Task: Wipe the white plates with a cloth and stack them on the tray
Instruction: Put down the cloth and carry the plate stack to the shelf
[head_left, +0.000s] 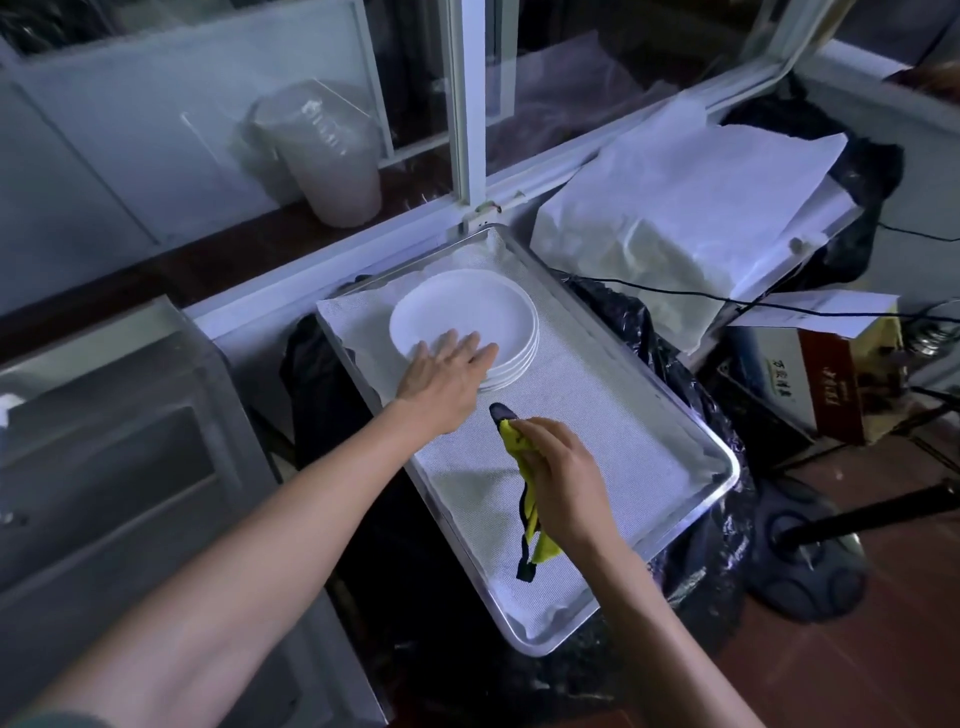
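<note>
Tray (724, 470) looks like brushed metal with a shiny rim, lined with a white textured mesh-looking liner (597, 431). Plates (467, 312) are smooth matt white, can't tell if ceramic or plastic. Cloth (530, 499) is soft yellow fabric with black trim. Crinkly glossy black plastic sheet (691, 566) underneath.

The plates (464, 310) are plain white. The cloth (530, 499) is bright yellow with black edging. The tray (719, 457) is silver, its liner (587, 426) white with fine mesh texture.
</note>
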